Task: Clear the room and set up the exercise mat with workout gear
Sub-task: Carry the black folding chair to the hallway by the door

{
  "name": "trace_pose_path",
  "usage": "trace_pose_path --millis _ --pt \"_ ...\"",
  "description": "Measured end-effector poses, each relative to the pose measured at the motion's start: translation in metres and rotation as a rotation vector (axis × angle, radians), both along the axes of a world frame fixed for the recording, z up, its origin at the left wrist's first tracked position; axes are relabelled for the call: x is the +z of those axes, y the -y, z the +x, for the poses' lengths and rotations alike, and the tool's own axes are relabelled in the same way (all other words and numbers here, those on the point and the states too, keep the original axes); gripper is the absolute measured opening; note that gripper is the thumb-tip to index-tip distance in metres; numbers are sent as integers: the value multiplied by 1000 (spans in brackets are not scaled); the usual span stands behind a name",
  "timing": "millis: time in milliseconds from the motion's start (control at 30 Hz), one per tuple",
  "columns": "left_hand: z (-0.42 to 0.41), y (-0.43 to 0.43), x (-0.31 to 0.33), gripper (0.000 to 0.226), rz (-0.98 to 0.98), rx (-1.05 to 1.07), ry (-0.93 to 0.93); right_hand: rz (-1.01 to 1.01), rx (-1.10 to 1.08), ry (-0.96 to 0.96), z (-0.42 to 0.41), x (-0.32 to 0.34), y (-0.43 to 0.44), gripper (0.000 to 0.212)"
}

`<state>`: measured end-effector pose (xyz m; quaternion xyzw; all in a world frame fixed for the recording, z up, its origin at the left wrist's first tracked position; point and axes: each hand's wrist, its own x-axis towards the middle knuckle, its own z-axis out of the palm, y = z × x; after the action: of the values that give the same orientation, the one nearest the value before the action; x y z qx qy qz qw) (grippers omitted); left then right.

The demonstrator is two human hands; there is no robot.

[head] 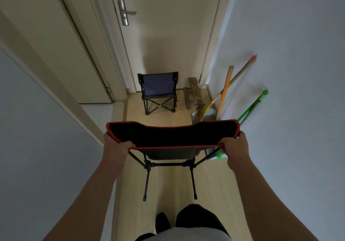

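A black folding camp chair (pixel 172 136) with red trim hangs in front of me in a narrow hallway, its thin black legs above the wooden floor. My left hand (pixel 116 147) grips the left end of its backrest and my right hand (pixel 234 145) grips the right end. Farther down the hall, a small purple folding chair (pixel 157 87) stands on the floor before a closed door (pixel 168 35).
Brooms and mops with orange (pixel 225 91) and green handles (pixel 252 108) lean on the right wall beside a grey dustpan (pixel 209 114). A small wooden stool (pixel 192 95) lies by the door. Another door (pixel 61 53) is on the left. Walls close in on both sides.
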<state>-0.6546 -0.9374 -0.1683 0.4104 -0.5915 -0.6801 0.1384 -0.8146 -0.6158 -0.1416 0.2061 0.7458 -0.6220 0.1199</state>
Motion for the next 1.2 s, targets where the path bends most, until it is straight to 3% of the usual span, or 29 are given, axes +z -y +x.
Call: trace_pose_path --millis 200,500,700,900,1100,1200 --pt "-84 49 -22 105 -6 8 48 26 47 2 -91 -17 46 47" --pt "-214 104 -63 110 22 75 156 80 73 108 -245 -69 119 61" --pt "-287 129 -74 95 61 157 199 83 133 173 -319 -100 156 56" --pt "-308 134 -96 74 -37 129 269 165 201 174 -340 -131 169 68" --pt "-296 130 -139 93 1 148 367 259 217 237 -325 -163 161 74" --pt "-288 130 -165 96 38 129 403 205 232 274 -312 -184 155 76"
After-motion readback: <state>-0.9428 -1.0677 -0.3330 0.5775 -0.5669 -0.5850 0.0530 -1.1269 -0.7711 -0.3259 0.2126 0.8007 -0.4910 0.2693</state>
